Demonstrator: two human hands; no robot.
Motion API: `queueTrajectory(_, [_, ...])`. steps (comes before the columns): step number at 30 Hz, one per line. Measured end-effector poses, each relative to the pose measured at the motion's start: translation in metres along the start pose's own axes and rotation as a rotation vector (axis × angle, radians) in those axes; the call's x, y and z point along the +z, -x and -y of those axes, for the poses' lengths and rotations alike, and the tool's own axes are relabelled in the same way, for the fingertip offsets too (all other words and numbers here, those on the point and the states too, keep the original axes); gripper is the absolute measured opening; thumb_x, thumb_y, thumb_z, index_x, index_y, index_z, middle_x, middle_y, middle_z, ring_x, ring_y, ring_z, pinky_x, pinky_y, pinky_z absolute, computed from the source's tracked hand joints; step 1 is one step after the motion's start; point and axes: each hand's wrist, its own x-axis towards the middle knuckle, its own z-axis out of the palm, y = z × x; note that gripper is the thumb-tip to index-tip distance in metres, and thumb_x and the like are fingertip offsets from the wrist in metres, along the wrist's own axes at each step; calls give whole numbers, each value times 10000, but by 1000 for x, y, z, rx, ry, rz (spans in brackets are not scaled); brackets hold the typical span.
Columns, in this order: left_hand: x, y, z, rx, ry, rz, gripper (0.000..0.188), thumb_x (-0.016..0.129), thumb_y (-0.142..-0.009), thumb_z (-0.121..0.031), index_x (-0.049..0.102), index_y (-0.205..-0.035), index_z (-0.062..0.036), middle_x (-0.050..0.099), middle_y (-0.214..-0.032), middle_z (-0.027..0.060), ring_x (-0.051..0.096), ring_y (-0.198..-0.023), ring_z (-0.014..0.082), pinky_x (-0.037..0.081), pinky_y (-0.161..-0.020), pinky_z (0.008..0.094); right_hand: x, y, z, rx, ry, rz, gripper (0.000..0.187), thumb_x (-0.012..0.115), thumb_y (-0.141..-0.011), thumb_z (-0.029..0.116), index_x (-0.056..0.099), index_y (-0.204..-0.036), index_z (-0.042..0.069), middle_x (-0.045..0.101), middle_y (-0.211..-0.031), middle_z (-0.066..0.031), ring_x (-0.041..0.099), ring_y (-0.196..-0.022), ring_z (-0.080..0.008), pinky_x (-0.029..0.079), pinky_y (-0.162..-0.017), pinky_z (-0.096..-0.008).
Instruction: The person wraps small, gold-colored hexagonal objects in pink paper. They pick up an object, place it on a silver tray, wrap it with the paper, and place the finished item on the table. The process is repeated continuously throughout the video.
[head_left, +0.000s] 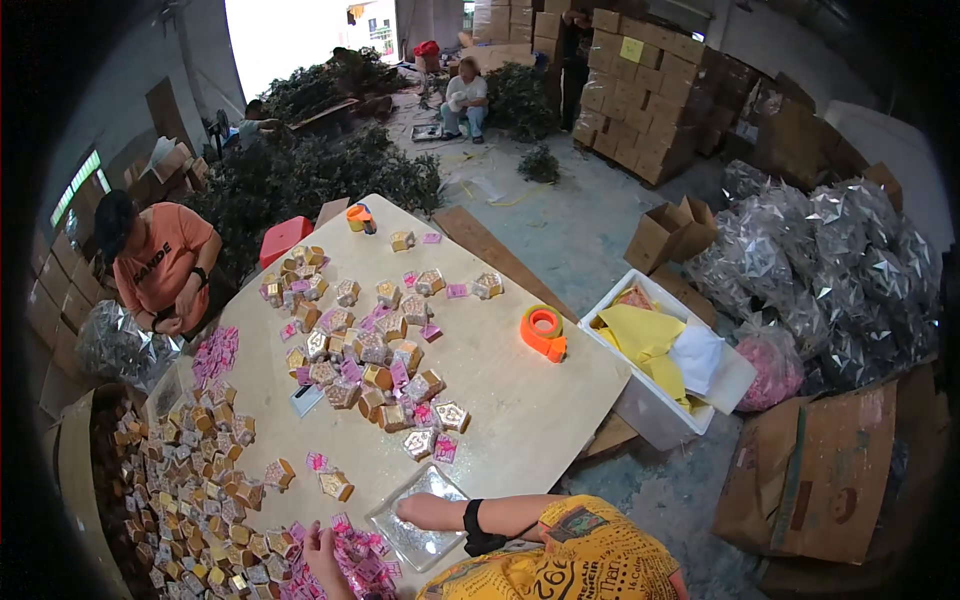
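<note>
My right hand (425,511) is down in a shallow clear tray (420,545) at the table's near edge. Its fingers are curled and point into the tray; what they hold, if anything, is hidden. There is a black band on that wrist. My left hand (322,552) is beside a heap of small pink packets (365,560), fingers raised and slightly apart, with nothing visible in them. Just beyond the tray lie a white-patterned, house-shaped piece (419,443) and a pink packet (445,448). A gold house-shaped piece (336,486) lies left of the tray.
A large pile of house-shaped pieces (200,480) covers the table's left side; more cluster mid-table. An orange tape dispenser (543,333) sits near the right edge. A white box (660,425) with yellow material stands beside the table. A person (165,260) in orange stands across at left.
</note>
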Motion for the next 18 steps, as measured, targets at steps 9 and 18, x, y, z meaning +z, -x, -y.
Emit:
queueTrajectory(9, [46, -3, -69, -395, 520, 223, 206, 467, -926, -213, 554, -845, -45, 582, -755, 52, 588, -720, 162, 489, -638, 280, -53, -37, 37, 83, -540, -306, 117, 603, -752, 42, 639, -846, -18, 627, -745, -123, 625, -730, -189, 484, -665, -304])
queueTrajectory(18, [50, -9, -73, -404, 733, 255, 332, 493, -926, -354, 533, -962, -26, 595, -943, 168, 621, -902, 274, 513, -784, 333, -91, -43, 93, 22, -850, -256, 57, 600, -771, -52, 605, -823, -29, 606, -791, -66, 618, -715, -135, 504, -643, -243])
